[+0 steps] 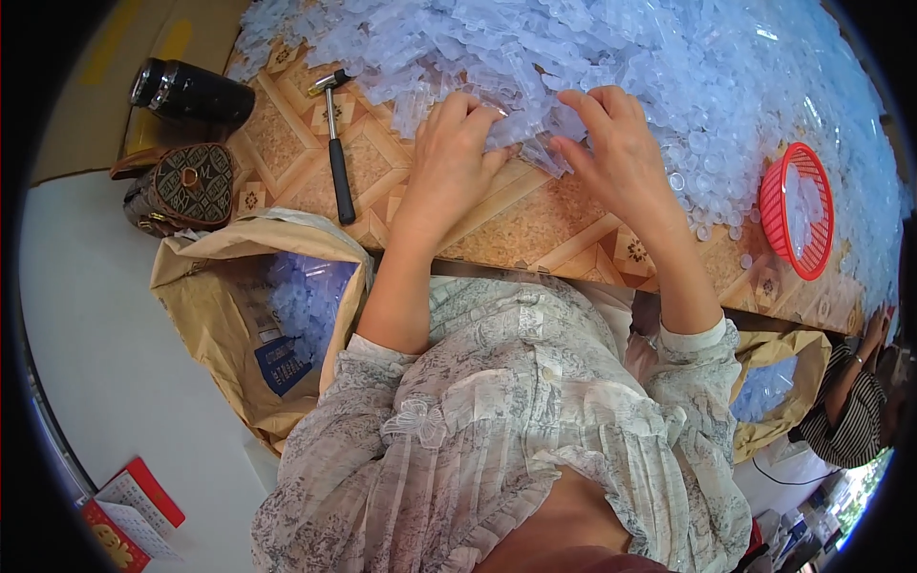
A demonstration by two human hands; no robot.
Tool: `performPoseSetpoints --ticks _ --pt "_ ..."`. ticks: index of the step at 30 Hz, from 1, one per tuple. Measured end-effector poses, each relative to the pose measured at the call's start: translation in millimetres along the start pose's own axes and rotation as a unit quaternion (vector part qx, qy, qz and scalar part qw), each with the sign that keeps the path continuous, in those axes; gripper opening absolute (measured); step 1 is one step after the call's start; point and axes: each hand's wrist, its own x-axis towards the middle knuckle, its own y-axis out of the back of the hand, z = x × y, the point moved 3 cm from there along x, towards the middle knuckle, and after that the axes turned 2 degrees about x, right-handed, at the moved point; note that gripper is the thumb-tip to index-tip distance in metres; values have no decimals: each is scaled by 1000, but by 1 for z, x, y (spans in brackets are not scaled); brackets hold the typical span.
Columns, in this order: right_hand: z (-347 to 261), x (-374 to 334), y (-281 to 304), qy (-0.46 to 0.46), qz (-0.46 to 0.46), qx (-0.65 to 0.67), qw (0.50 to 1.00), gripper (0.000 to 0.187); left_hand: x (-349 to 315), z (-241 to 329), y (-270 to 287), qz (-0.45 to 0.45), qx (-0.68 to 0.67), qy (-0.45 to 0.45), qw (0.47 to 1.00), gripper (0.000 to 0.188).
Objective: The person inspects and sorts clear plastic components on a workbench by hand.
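My left hand (457,148) rests at the near edge of a large heap of small clear plastic pieces (573,48). Its forefinger and thumb are apart, with loose pieces around the tips; I see none firmly gripped. To the right, my right hand (616,143) is held with thumb and forefinger spread, its tips beside several narrow clear plastic tubes (544,153) between the two hands. Whether either hand touches a tube is hard to tell, since the pieces are see-through.
On the wood-patterned table (516,215) lie a black-handled hammer (338,158), a black flask (196,91) and a red basket (776,205). A patterned bag (181,186) is far left. Paper sacks (220,353) with plastic pieces stand below the edge. Another person's striped sleeve (845,411) shows right.
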Motion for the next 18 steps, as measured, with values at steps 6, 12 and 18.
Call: performPoseSetpoints --ticks 6,12,18 --pt "-3 2 -2 -4 11 -16 1000 40 9 -3 6 35 -100 19 994 33" --pt "-2 -2 2 -7 57 60 997 35 22 10 4 15 -433 239 869 33" --pt "2 -2 -1 17 98 36 994 31 53 4 4 43 -577 268 770 36"
